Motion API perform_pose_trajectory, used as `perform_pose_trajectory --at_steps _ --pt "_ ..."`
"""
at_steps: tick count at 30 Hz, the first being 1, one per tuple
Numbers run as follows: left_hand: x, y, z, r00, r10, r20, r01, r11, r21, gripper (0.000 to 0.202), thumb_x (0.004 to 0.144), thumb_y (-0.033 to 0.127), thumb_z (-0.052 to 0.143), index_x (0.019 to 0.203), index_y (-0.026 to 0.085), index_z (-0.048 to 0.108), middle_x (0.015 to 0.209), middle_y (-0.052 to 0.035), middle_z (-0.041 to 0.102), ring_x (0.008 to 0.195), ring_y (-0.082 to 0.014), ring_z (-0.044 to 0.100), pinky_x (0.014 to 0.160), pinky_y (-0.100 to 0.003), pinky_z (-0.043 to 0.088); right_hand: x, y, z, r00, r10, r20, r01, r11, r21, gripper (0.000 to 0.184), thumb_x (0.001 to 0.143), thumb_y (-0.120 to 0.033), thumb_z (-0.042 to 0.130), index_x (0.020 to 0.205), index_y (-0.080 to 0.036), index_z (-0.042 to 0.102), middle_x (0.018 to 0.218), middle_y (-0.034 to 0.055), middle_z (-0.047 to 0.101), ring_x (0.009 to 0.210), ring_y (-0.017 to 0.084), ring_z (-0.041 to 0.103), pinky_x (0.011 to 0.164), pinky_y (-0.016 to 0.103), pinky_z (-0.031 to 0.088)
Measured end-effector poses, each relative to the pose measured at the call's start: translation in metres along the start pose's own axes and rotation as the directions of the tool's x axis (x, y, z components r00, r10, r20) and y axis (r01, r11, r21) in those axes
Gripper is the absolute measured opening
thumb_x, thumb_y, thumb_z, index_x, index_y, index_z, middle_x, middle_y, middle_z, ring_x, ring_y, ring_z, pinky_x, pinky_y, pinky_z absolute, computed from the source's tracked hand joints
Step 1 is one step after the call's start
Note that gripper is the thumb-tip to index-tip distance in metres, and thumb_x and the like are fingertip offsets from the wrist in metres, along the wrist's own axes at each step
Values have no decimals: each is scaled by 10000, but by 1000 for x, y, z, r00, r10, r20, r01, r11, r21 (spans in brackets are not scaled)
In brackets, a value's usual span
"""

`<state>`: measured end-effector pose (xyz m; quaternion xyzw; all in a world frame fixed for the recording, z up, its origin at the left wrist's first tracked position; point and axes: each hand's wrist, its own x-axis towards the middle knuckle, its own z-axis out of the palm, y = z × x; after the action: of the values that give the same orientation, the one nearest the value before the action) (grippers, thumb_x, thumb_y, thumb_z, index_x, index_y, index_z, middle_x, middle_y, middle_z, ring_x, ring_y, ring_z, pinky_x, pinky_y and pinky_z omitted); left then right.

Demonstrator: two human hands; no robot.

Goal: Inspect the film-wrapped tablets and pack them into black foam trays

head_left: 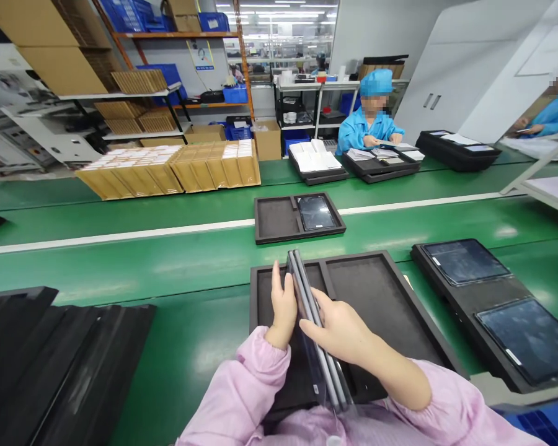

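A small stack of tablets (317, 334) stands on edge between my hands, its thin grey sides facing up. My right hand (341, 325) grips it from the right, thumb across the edges and fingers behind. Along the left face lies my left hand (283, 306), palm against the stack with fingers stretched upward. What looks like clear film hangs around the lower end. Beneath the hands is a black foam tray (372, 297) with wide recesses, partly covered by my arms and the tablets.
Another foam tray (275, 217) carries a tablet (316, 212) in its right recess. Two tablets lie on a black tray (462, 316) at right. Black trays (65, 365) are stacked at left. Across the green bench (204, 241), a co-worker (372, 118) handles items near cardboard dividers (214, 167).
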<state>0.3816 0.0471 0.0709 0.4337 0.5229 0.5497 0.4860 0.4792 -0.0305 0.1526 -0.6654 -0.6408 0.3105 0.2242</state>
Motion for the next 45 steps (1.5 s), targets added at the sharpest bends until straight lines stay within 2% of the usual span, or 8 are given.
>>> perform_pose_trajectory --at_steps 4,7,9,12,17,27,35,45 --pt "18 18 -4 989 108 102 -104 993 -47 358 812 313 513 1127 169 605 1236 -96 612 1201 -227 525 1065 -365 361 34 12 12 993 55 -100 -15 930 367 266 782 -430 475 853 -191 568 583 -6 545 517 168 529 526 282 402" --pt "29 24 -6 989 106 105 -100 993 -62 290 725 256 569 994 169 635 1100 -84 645 1058 -224 589 978 -365 428 68 16 11 987 140 -82 -51 747 663 270 713 -398 522 910 -213 527 709 -15 590 408 102 445 393 244 354" --pt "32 25 -6 990 84 117 -74 993 -94 265 699 268 593 940 162 626 1023 -78 644 967 -210 608 907 -351 463 86 15 9 987 157 -33 -79 661 747 361 665 -342 557 999 -209 525 714 -26 599 368 78 404 359 229 341" --pt "34 29 -6 988 28 151 -10 993 -118 243 669 267 616 888 162 599 913 -51 631 860 -181 611 819 -320 490 100 15 6 993 111 40 -102 629 771 388 650 -300 563 1021 -184 559 618 -43 580 359 73 406 362 216 356" --pt "35 37 -9 983 11 185 2 998 -70 203 641 213 599 838 172 574 870 -22 586 828 -162 598 790 -298 491 103 17 3 994 89 67 -109 673 732 297 639 -253 558 925 -176 578 506 -71 524 361 81 428 379 212 377" --pt "30 43 -12 968 -96 232 118 989 -84 282 670 255 606 938 186 549 902 -25 600 838 -168 591 790 -312 473 102 17 4 993 60 101 -116 611 783 306 623 -294 592 907 -190 543 579 -52 539 420 91 445 410 232 412" --pt "32 31 -20 917 21 399 66 977 -202 437 628 254 681 1043 202 557 1068 -54 562 1068 -231 532 972 -371 393 94 27 0 983 -77 164 -99 531 841 455 614 -253 656 1045 -214 516 715 -39 544 571 113 492 554 263 457" --pt "32 29 -20 899 34 436 69 974 -217 476 652 277 702 1093 209 536 1109 -53 550 1126 -234 508 1033 -388 348 94 31 0 989 -64 133 -79 531 844 479 615 -232 658 1071 -209 515 691 -45 525 588 122 480 564 262 420"
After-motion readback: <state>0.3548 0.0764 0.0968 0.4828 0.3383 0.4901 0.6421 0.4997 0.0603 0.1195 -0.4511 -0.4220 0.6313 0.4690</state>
